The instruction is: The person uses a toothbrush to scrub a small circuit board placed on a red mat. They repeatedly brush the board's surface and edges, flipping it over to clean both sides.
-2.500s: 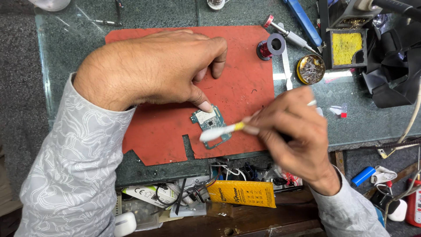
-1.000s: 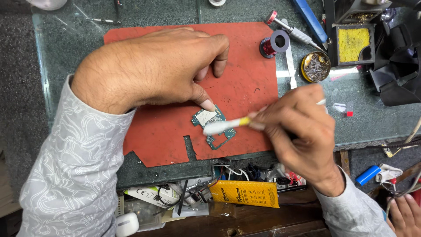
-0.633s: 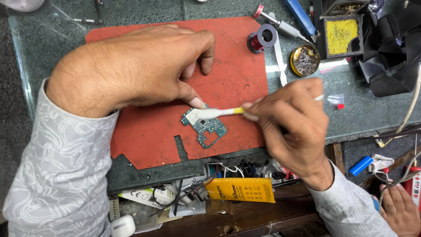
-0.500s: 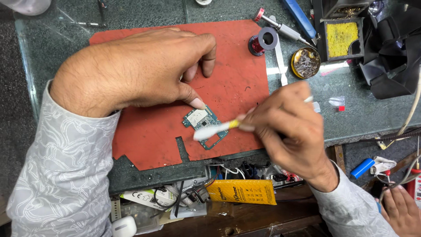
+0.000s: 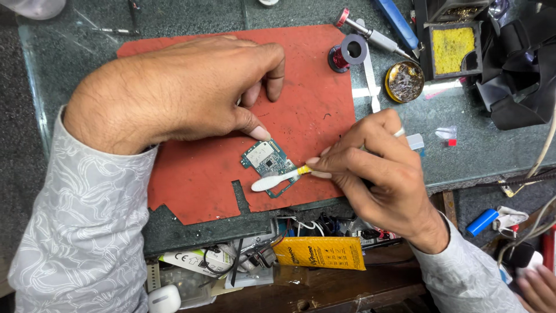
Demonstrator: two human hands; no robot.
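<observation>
Two hands work over a small green circuit board (image 5: pixel 269 164) lying on the near part of a red rubber work mat (image 5: pixel 202 174), which sits on a glass-topped bench (image 5: pixel 463 145). On the left, the left hand (image 5: pixel 185 93) rests knuckles-up on the mat, fingers curled, its thumb tip pressing the board's far edge to pin it; it grips nothing. Compared with half a second ago this hand and the board have hardly shifted, so the board is held as steadily as before. Moving right, the white-headed brush with a yellow neck (image 5: pixel 277 179) now lies across the board's near edge, its head lower and further left than shortly before, when it sat over the board's far corner; that reads as a scrubbing stroke sweeping across the board. The right hand (image 5: pixel 382 174) pinches the brush handle between closed fingertips. Further right and far stand a round tin of brassy wire wool (image 5: pixel 404 82) and a yellow sponge in a black tray (image 5: pixel 449 48).
</observation>
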